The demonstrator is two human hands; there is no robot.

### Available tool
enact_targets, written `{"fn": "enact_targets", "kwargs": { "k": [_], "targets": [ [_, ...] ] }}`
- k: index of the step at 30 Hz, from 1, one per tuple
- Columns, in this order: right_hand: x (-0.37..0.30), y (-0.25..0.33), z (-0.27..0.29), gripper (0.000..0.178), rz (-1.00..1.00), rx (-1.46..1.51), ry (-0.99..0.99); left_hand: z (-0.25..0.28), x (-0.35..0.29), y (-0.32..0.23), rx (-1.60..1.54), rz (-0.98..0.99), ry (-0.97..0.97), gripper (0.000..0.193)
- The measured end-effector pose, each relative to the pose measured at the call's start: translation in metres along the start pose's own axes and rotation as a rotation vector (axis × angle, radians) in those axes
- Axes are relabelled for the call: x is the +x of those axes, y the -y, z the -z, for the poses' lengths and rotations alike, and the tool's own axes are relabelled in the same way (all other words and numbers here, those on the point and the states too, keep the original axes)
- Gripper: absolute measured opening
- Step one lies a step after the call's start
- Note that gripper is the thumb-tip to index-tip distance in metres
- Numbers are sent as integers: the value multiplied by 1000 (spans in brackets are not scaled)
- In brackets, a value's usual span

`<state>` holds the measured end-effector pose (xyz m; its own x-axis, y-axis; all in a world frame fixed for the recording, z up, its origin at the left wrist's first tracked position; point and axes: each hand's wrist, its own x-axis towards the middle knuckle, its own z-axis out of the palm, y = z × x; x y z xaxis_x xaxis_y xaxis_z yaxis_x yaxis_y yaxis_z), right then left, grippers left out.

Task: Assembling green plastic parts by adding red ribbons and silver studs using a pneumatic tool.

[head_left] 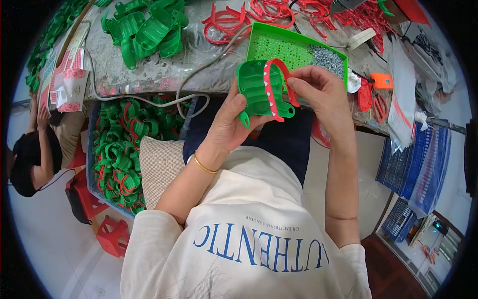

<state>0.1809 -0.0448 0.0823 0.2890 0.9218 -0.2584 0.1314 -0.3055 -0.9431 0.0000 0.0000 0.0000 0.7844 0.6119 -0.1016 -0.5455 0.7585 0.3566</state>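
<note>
Green shell piece (251, 93) is being held by the left hand (226, 119), thumb pressing along its left edge, fingers partly hidden beneath. Red toothed band (270, 94) is being pinched at its right side between thumb and forefinger of the right hand (321, 97); the band is being held against the shell's right part, between the two hands. Whether it is being fastened there cannot be told. Just beyond the right hand, a green tray (274, 45) is being supported by the counter (164, 74), small metal screws (326, 60) being contained at its right end. Loose green shells (149, 32) are being kept beyond and left of the left hand.
</note>
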Motion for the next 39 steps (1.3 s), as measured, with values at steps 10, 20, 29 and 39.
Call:
{"fn": "enact_targets", "kwargs": {
  "k": [10, 20, 29, 39],
  "targets": [
    [2, -20, -14, 18, -13, 82, -45, -5, -4, -3, 49, -14, -11, 72],
    [-3, -25, -29, 17, 2, 73, -92, 1, -12, -5, 66, -34, -7, 73],
    [-7, -26, -44, 15, 28, -9, -133, 10, -18, -7, 70, -47, 16, 80],
    [-10, -25, -57, 13, 62, -229, -172, 17, -25, -7, 89, -49, -43, 84]
  ]
}}
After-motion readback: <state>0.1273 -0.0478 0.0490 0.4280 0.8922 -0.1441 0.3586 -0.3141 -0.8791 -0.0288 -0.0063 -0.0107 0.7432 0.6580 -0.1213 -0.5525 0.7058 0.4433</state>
